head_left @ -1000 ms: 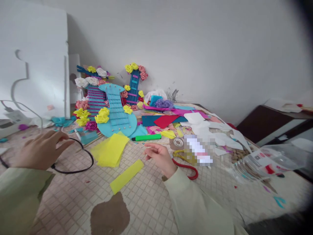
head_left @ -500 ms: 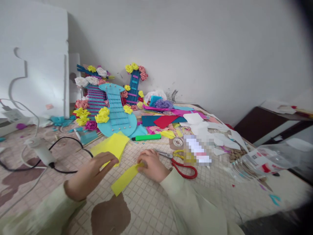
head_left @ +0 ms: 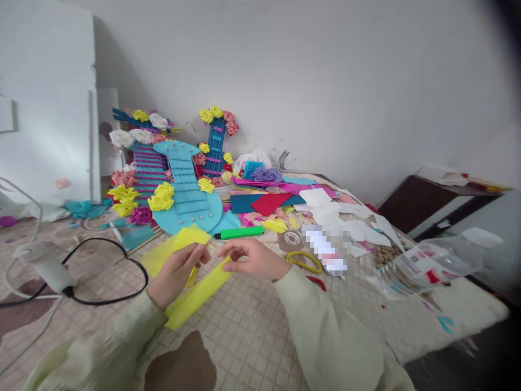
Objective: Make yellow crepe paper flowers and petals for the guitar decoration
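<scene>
My right hand pinches the upper end of a long yellow crepe paper strip between thumb and fingers. The strip slants down to the left, over the tiled-pattern table top. Close beside it, my left hand is closed, thumb against curled fingers; whether anything is between them is hidden. Behind the left hand lies a larger yellow crepe sheet, partly covered by it. To the right of my right hand are a yellow scissor handle and a red scissor handle, mostly hidden by my sleeve.
A green marker lies beyond my hands. Blue guitar-shaped boards with paper flowers lean at the back. Coloured paper scraps spread behind. At left is a white power device with a black cable; at right, a plastic bottle.
My left hand has moved right and closed its fingers near the right hand. The strip is raised and stretches further left. The view has shifted slightly right, and my right arm covers more of the red scissors.
</scene>
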Action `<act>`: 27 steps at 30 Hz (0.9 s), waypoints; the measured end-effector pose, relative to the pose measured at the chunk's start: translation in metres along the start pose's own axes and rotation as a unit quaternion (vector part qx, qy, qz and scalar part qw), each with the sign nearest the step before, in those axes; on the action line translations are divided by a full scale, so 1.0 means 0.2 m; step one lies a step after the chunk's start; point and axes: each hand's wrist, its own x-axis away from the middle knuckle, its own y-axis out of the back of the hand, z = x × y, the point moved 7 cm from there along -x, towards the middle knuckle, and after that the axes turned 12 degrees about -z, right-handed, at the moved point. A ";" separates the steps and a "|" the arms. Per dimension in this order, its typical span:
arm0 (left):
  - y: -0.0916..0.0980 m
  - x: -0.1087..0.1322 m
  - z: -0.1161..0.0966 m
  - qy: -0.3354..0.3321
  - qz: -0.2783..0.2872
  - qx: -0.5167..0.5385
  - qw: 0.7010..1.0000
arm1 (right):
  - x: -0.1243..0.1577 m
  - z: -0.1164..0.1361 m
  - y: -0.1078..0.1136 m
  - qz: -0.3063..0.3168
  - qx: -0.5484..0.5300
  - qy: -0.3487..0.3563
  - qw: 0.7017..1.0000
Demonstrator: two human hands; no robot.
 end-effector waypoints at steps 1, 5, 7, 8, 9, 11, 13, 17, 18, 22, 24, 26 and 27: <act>0.00 0.01 0.02 0.012 0.000 0.002 1.000 | -0.01 -0.01 0.00 -0.005 -0.007 0.003 1.000; 0.00 0.05 0.10 0.068 0.012 0.054 0.996 | 0.03 -0.10 -0.01 -0.033 -0.041 -0.010 0.999; -0.02 0.08 0.12 0.087 0.021 0.089 0.992 | 0.06 -0.14 -0.01 -0.035 -0.060 -0.016 0.997; -0.02 0.09 0.12 0.096 0.026 0.104 0.990 | 0.08 -0.15 -0.01 -0.037 -0.067 -0.015 0.997; -0.04 0.11 0.13 0.112 0.041 0.117 0.986 | 0.09 -0.15 -0.01 -0.043 -0.072 -0.011 0.996; -0.08 0.16 0.15 0.168 0.092 0.142 0.971 | 0.10 -0.13 0.00 -0.064 -0.068 0.003 0.996; -0.12 0.22 0.15 0.230 0.150 0.157 0.949 | 0.10 -0.10 0.02 -0.087 -0.058 0.019 0.994; -0.10 0.24 0.11 0.205 0.140 0.108 0.963 | 0.10 -0.09 0.03 -0.085 -0.064 0.025 0.994; -0.08 0.22 0.09 0.183 0.119 0.092 0.972 | 0.10 -0.10 0.03 -0.079 -0.072 0.020 0.994; -0.02 0.17 0.07 0.142 0.055 0.067 0.986 | 0.10 -0.13 0.04 -0.074 -0.106 0.002 0.992; 0.00 0.15 0.09 0.148 0.035 0.064 0.986 | 0.10 -0.13 0.04 -0.067 -0.120 -0.003 0.990; 0.01 0.16 0.12 0.168 0.020 0.084 0.982 | 0.11 -0.13 0.03 -0.033 -0.109 -0.013 0.993; 0.01 0.16 0.13 0.182 0.013 0.110 0.977 | 0.11 -0.13 0.02 -0.002 -0.085 -0.021 0.996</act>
